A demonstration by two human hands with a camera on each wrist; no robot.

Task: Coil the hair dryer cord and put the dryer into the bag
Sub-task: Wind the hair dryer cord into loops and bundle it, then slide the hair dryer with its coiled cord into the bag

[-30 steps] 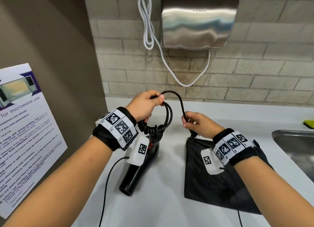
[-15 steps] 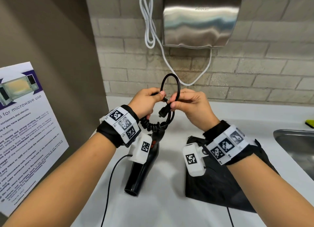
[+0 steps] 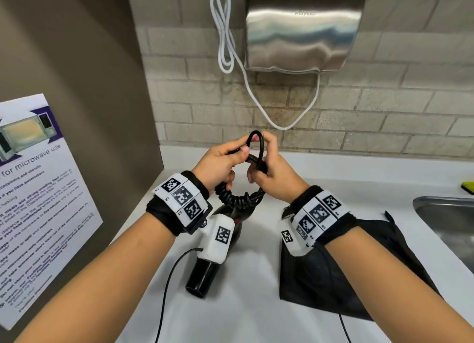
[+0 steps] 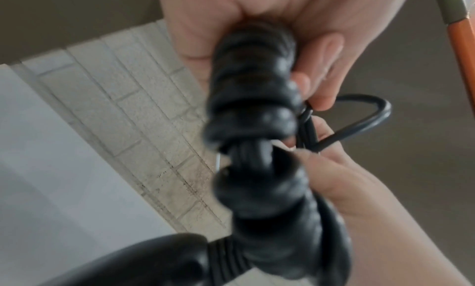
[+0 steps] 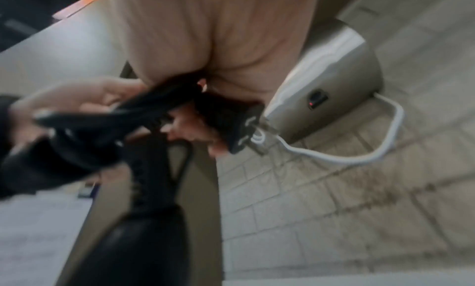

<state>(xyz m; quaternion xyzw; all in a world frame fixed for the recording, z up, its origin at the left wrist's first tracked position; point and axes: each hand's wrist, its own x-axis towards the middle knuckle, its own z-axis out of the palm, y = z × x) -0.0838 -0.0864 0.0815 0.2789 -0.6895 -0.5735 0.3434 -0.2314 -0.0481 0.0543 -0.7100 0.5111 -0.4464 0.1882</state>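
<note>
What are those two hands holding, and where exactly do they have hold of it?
Both grip the hair dryer's black cord: the left hand holds the gathered loops above the curly section, while the right hand pinches the loops beside it. The dryer hangs below.

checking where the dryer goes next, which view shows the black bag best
The head view: the black bag lies flat on the counter right of the hair dryer, partly behind the right wrist. The left wrist view shows none of it; the right wrist view is too blurred to tell.
</note>
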